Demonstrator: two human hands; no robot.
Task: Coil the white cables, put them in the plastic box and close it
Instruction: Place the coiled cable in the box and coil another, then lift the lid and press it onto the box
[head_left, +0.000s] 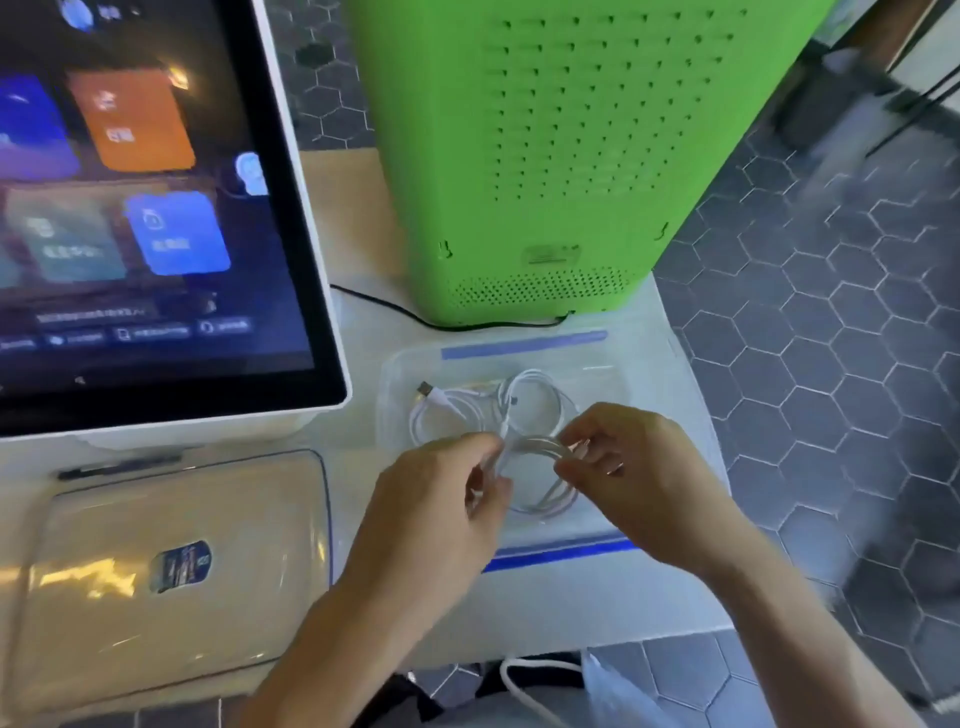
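A clear plastic box (613, 364) with blue clips stands open on the white counter. Inside lies a coiled white cable (447, 402) with a USB plug at its far left. Over the box's near half I hold a second white cable coil (545, 499). My left hand (441, 499) pinches the coil's left side. My right hand (639, 467) grips its right side. The box's clear lid (171, 571), bearing a blue label, lies flat on the counter to the left.
A large touchscreen terminal (145, 208) stands at the left. A green perforated machine (545, 156) rises just behind the box, with a black cord (405, 312) running from its base. The counter's edge drops to a hexagon-tiled floor (831, 364) on the right. Another white cable (519, 675) hangs below the counter's front edge.
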